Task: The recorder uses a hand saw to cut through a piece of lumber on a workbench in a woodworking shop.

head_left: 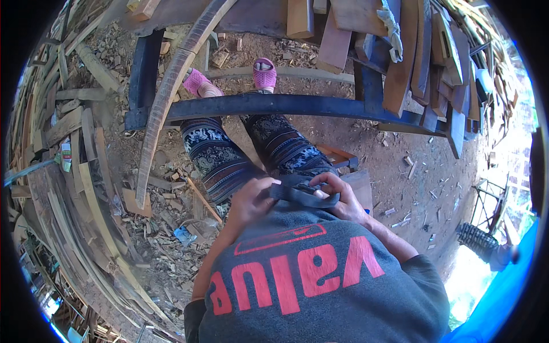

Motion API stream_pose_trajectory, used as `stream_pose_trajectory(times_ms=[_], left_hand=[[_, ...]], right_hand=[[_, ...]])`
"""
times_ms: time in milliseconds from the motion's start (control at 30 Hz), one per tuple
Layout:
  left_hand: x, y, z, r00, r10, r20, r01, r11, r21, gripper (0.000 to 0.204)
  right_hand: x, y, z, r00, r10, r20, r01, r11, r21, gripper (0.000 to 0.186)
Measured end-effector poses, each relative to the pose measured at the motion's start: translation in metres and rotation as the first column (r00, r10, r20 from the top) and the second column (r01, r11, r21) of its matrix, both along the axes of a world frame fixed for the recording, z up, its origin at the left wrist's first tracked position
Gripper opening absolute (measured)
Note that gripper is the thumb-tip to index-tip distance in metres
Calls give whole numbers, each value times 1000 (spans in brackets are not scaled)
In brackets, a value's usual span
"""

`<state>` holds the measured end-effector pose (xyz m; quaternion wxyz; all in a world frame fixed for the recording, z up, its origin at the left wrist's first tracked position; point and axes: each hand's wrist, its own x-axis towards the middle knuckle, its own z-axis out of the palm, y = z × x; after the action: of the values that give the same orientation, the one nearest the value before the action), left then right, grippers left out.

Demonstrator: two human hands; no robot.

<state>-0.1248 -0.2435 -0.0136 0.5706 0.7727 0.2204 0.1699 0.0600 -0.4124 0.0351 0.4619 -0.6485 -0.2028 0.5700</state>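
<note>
Fabric is what both hands hold: the gathered lower hem (303,196) of a dark grey cloth shirt (320,308) with red printed lettering (285,283). We see the left hand (254,199) curled, with thumb and forefinger seeming to pinch the left end of this hem; its other fingers we cannot tell well. The right hand (343,200) has its forefinger bent and its thumb over the cloth, pinching a loose fold.

As we judge, the taking up of the hem is done at both ends, while its letting go is not yet done; how much handling is left, we cannot tell.

The hem's long axis goes across, from left hand to right hand, the right end slightly nearer to the body. Its edge faces forward, above the dark patterned trousers (214,151). The shirt's own length runs from the body toward the hands, and we see its lettering upside down. Beyond both hands lies a straight blue-black beam (274,104); forward and left of the left hand, a long curved brown wooden strip (162,103).
</note>
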Motion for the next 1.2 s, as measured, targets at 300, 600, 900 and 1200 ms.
stream_pose_trajectory(times_ms=[300, 600, 900, 1200], left_hand=[[17, -9, 13, 976, 218, -25, -187, 765, -616, 19], [6, 48, 54, 977, 151, -149, -177, 193, -965, 32], [3, 56, 54, 961, -22, -277, 57, 991, 117, 27], [14, 30, 63, 839, -345, -422, 385, 923, 10, 29]], right_hand=[[0, -5, -8, 994, -102, -29, 101, 994, -50, 27], [-2, 0, 5, 973, -198, -118, 190, 979, -79, 29], [0, 5, 17, 983, -178, -41, 172, 978, -119, 32], [1, 6, 13, 988, -155, -17, 153, 983, -99, 30]])
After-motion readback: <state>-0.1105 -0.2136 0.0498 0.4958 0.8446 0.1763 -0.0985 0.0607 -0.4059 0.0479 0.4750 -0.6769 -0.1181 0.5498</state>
